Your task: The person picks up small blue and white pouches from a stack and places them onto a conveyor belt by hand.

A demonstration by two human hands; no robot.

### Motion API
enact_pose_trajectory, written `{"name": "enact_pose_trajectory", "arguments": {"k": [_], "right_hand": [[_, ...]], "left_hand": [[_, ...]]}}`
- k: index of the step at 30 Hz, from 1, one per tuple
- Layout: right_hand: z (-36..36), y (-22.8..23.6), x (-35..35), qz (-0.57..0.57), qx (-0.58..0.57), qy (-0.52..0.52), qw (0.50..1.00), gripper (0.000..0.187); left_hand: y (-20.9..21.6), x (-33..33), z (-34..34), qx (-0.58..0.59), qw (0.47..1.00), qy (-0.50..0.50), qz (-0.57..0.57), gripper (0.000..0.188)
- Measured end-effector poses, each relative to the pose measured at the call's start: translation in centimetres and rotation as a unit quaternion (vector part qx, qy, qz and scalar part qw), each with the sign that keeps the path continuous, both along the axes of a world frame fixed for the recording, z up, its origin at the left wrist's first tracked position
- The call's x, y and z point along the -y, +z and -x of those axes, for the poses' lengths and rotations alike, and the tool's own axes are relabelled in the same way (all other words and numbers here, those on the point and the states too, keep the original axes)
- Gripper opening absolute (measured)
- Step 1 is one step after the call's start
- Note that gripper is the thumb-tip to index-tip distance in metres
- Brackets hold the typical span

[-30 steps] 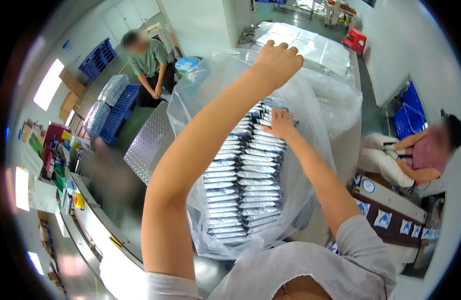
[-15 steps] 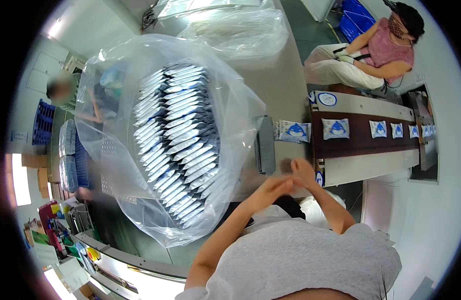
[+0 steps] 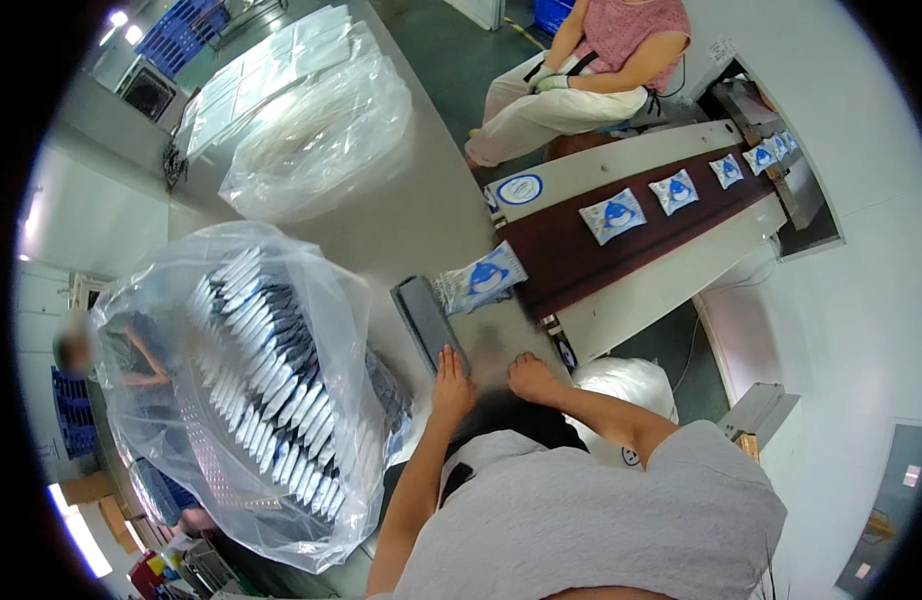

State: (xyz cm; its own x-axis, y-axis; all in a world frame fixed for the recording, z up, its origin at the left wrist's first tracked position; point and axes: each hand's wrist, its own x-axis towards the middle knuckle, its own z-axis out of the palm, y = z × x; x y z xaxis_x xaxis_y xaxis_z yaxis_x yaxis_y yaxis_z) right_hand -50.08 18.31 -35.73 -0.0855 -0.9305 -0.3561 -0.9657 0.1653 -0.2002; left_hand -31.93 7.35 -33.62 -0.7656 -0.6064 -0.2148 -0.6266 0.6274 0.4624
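Note:
My left hand point(image 3: 451, 387) lies with its fingers stretched out, the tips at the near end of a long dark grey block point(image 3: 426, 315) on the table. My right hand point(image 3: 532, 378) rests by the table's near edge, fingers curled in; I see nothing in it. Beyond my hands, white-and-blue sachets point(image 3: 484, 276) lie partly overlapping between the grey block and the belt end. A large clear plastic bag point(image 3: 351, 310) stands on the left, with rows of silvery sachets point(image 3: 271, 375) packed upright inside it.
On the right, a dark red conveyor belt point(image 3: 561, 262) carries several spaced sachets point(image 3: 613, 216) from a wall opening. A seated person point(image 3: 621, 60) in a pink top is beyond it. Folded clear plastic point(image 3: 321, 130) covers the far table. Another person point(image 3: 141, 350) stands at the left.
My view has turned, so the bag now sits lower and farther left. My hands, together before, have come apart; the left has reached the grey block.

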Motion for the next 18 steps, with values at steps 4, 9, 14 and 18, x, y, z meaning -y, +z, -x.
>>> {"name": "enact_pose_trajectory", "arguments": {"k": [4, 9, 14, 18], "right_hand": [[4.9, 1.3, 4.4, -0.08, 0.249, 0.098, 0.96, 0.028], [20.5, 11.2, 13.9, 0.236, 0.193, 0.036, 0.952, 0.021], [38.2, 9.5, 11.2, 0.055, -0.17, -0.068, 0.982, 0.016], [37.6, 11.5, 12.3, -0.038, -0.13, 0.022, 0.99, 0.03]], "left_hand": [[1.5, 0.7, 0.6, 0.03, 0.999, -0.022, -0.021, 0.065], [-0.3, 1.0, -1.2, 0.017, 0.999, -0.025, -0.033, 0.07], [0.5, 1.4, -0.4, 0.032, 0.998, -0.016, -0.054, 0.072], [1.0, 1.7, -0.8, 0.031, 0.996, -0.003, -0.086, 0.072]]}}
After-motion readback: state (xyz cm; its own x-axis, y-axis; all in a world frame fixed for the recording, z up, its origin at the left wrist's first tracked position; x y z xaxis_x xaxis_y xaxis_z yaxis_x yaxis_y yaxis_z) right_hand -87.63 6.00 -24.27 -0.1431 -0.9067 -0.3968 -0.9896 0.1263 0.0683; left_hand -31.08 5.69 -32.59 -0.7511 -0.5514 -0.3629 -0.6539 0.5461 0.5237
